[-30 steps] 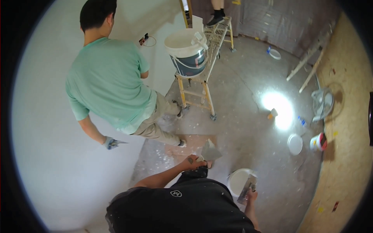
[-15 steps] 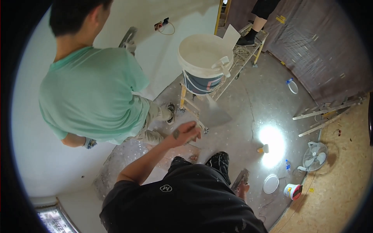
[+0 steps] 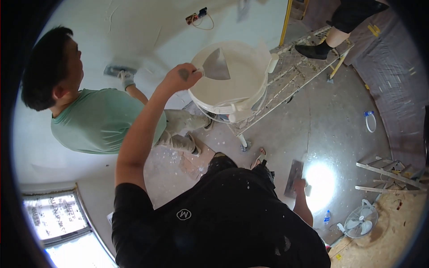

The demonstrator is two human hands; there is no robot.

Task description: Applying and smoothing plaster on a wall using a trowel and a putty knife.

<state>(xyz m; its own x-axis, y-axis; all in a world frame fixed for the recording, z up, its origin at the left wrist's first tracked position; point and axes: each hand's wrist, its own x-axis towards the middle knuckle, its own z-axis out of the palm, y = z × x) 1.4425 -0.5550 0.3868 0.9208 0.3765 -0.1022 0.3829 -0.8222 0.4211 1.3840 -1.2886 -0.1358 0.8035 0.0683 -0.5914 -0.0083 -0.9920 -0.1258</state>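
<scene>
My left hand (image 3: 182, 78) is closed around the handle of a putty knife (image 3: 218, 66). Its wide triangular metal blade hangs over the mouth of a large white bucket (image 3: 210, 108), which contains pale, smooth compound. A pale-handled tool (image 3: 273, 61) rests at the bucket's right rim. Lower right, my right hand (image 3: 300, 186) grips a flat rectangular plastering trowel (image 3: 293, 177), held out above the floor; its handle is mostly covered by the hand.
A co-worker in a green shirt (image 3: 96, 120) presses a trowel (image 3: 115, 70) to the left wall. The bucket stands on a scaffold platform (image 3: 292, 73), where another person's leg (image 3: 336, 38) shows. Right lie a stepladder (image 3: 389, 175), fan (image 3: 359, 222) and bottle (image 3: 327, 217); wires (image 3: 196, 18) protrude from the wall.
My left hand has risen from below the bucket to its mouth, now with the putty knife. My right hand has swung the trowel outward and up. The co-worker's trowel is farther left.
</scene>
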